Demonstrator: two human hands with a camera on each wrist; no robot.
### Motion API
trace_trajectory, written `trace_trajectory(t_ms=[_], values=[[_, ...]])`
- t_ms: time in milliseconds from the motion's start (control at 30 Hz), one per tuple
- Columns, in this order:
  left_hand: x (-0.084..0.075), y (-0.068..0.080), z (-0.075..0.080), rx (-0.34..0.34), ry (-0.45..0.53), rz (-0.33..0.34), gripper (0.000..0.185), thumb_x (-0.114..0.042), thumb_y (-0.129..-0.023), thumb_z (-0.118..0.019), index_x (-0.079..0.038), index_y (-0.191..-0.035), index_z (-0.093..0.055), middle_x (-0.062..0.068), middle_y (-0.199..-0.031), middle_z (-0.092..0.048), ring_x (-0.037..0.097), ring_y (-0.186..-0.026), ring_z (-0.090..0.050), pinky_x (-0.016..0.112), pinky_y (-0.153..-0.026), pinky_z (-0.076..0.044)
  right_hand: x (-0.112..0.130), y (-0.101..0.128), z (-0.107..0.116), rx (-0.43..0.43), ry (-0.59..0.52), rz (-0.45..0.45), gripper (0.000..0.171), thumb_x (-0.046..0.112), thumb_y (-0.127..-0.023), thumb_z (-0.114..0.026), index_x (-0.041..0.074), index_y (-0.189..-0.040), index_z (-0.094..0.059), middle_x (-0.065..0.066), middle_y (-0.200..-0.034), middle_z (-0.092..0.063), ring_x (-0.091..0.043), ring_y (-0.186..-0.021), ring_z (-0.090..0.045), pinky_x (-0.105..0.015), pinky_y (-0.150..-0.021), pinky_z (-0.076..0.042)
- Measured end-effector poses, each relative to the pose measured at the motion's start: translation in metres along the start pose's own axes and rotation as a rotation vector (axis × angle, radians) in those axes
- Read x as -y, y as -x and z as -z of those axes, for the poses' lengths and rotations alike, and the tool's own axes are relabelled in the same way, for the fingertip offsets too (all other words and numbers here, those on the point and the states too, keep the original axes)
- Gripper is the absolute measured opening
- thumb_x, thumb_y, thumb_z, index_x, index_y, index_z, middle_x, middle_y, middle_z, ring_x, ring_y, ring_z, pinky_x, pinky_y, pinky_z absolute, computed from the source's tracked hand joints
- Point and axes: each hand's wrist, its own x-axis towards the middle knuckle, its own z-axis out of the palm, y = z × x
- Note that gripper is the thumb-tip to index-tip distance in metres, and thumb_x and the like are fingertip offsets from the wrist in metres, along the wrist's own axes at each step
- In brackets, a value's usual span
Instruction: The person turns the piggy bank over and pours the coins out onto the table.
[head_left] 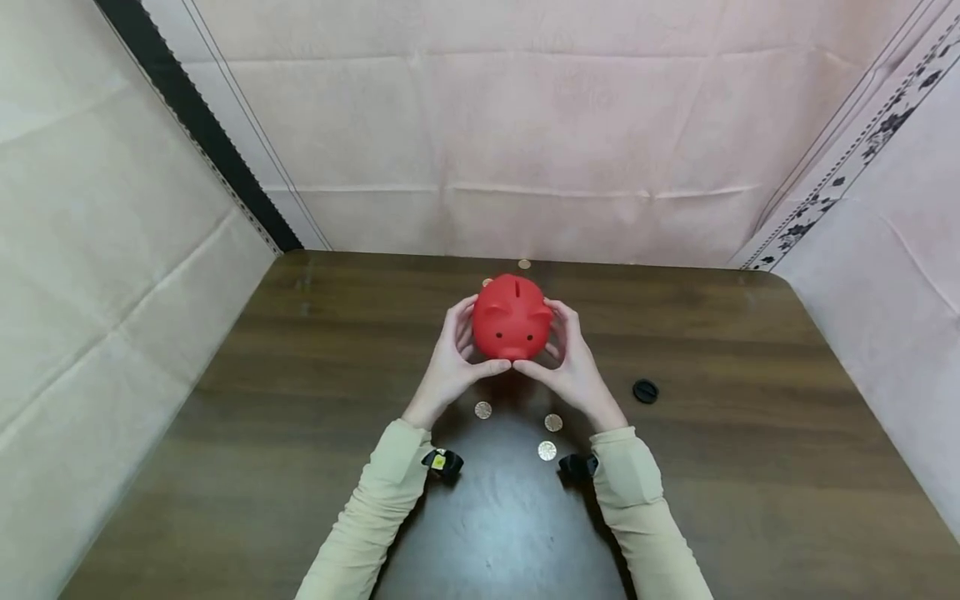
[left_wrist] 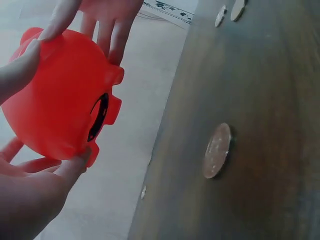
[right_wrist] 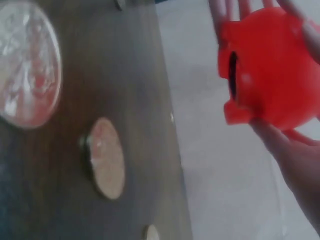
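A red piggy bank (head_left: 513, 317) with a slot in its top is gripped between both hands, raised off the table. My left hand (head_left: 459, 342) curls round one side of it, and my right hand (head_left: 564, 350) round the other. Both thumbs meet near the snout. From the left wrist view, a dark round opening (left_wrist: 98, 117) shows in the belly, between the short feet. In the head view, a black round plug (head_left: 645, 391) lies on the table right of the right hand. Below the hands lie a coin (head_left: 483, 410), a second coin (head_left: 553, 422) and a third coin (head_left: 547, 451).
The brown wooden table (head_left: 300, 433) extends to a pale cloth backdrop (head_left: 487, 150). At its far edge rests another coin (head_left: 524, 264), and one more coin (head_left: 487, 282) shows partly behind the piggy bank. Each wrist wears a black camera.
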Motion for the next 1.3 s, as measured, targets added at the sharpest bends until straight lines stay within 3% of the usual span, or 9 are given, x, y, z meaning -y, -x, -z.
trace_trajectory(t_ms=[133, 267, 433, 533, 633, 800, 900, 1033, 1300], values=[[-0.014, 0.004, 0.002, 0.017, -0.018, -0.09, 0.093, 0.0, -0.075, -0.078, -0.016, -0.148, -0.023, 0.006, -0.155, -0.033, 0.026, -0.143, -0.035, 0.051, -0.114, -0.035, 0.011, 0.001, -0.001, -0.02, 0.024, 0.143, 0.092, -0.001, -0.074, -0.08, 0.015, -0.145, -0.023, -0.001, -0.156, -0.028, -0.024, -0.141, -0.037, -0.048, -0.108, -0.043], [-0.002, 0.0, 0.003, 0.019, -0.001, -0.201, 0.098, 0.004, -0.072, -0.079, -0.018, -0.149, -0.021, 0.004, -0.157, -0.031, 0.027, -0.138, -0.042, 0.052, -0.11, -0.04, 0.025, 0.004, -0.001, -0.046, 0.046, 0.291, 0.088, -0.011, -0.071, -0.078, 0.002, -0.141, -0.026, -0.012, -0.159, -0.021, -0.032, -0.144, -0.031, -0.054, -0.107, -0.041], [0.017, -0.004, -0.001, 0.05, 0.032, -0.077, 0.097, 0.001, -0.076, -0.077, -0.024, -0.149, -0.018, 0.002, -0.157, -0.031, 0.033, -0.127, -0.054, 0.049, -0.104, -0.047, 0.036, 0.009, -0.002, -0.025, 0.088, 0.149, 0.084, -0.01, -0.073, -0.076, -0.001, -0.141, -0.028, -0.018, -0.158, -0.021, -0.038, -0.143, -0.03, -0.061, -0.107, -0.038], [0.021, -0.004, -0.001, 0.055, 0.043, -0.054, 0.097, 0.004, -0.076, -0.075, -0.023, -0.149, -0.017, 0.002, -0.157, -0.029, 0.036, -0.127, -0.054, 0.05, -0.105, -0.046, 0.037, 0.01, -0.002, -0.009, 0.082, 0.097, 0.085, -0.009, -0.074, -0.076, 0.0, -0.143, -0.028, -0.017, -0.159, -0.019, -0.037, -0.144, -0.027, -0.06, -0.109, -0.037], [0.02, -0.003, -0.001, 0.061, 0.029, -0.065, 0.097, 0.003, -0.076, -0.076, -0.024, -0.148, -0.016, 0.0, -0.156, -0.03, 0.034, -0.125, -0.055, 0.047, -0.103, -0.048, 0.037, 0.009, -0.002, 0.003, 0.116, 0.126, 0.085, -0.007, -0.074, -0.076, 0.001, -0.144, -0.028, -0.016, -0.159, -0.02, -0.035, -0.144, -0.028, -0.056, -0.109, -0.039], [0.006, -0.003, 0.0, 0.061, 0.104, -0.178, 0.1, 0.005, -0.075, -0.076, -0.02, -0.149, -0.014, 0.007, -0.155, -0.033, 0.034, -0.129, -0.051, 0.049, -0.103, -0.048, 0.032, 0.005, 0.0, -0.074, 0.203, 0.319, 0.087, -0.003, -0.07, -0.082, 0.006, -0.144, -0.036, -0.011, -0.159, -0.025, -0.03, -0.145, -0.03, -0.05, -0.107, -0.044], [0.001, 0.0, -0.001, 0.055, 0.166, -0.072, 0.097, 0.007, -0.076, -0.075, -0.021, -0.148, -0.017, 0.009, -0.149, -0.04, 0.032, -0.127, -0.052, 0.044, -0.1, -0.051, 0.021, 0.004, 0.0, -0.082, 0.289, 0.315, 0.088, 0.002, -0.071, -0.083, 0.012, -0.146, -0.038, -0.014, -0.159, -0.027, -0.033, -0.144, -0.031, -0.058, -0.104, -0.042], [0.007, 0.0, -0.004, 0.046, 0.158, 0.061, 0.096, 0.005, -0.076, -0.076, -0.025, -0.147, -0.018, 0.007, -0.146, -0.043, 0.033, -0.124, -0.056, 0.041, -0.097, -0.053, 0.01, 0.003, -0.001, -0.05, 0.311, 0.215, 0.087, 0.007, -0.074, -0.082, 0.018, -0.148, -0.037, -0.011, -0.16, -0.026, -0.032, -0.144, -0.032, -0.062, -0.105, -0.04], [0.01, -0.004, 0.0, 0.041, 0.066, 0.054, 0.095, -0.001, -0.078, -0.077, -0.027, -0.148, -0.018, 0.003, -0.15, -0.04, 0.035, -0.121, -0.058, 0.043, -0.099, -0.052, 0.016, -0.001, 0.001, 0.006, 0.255, 0.158, 0.087, 0.008, -0.076, -0.08, 0.021, -0.149, -0.033, -0.006, -0.16, -0.022, -0.03, -0.141, -0.035, -0.055, -0.106, -0.043]])
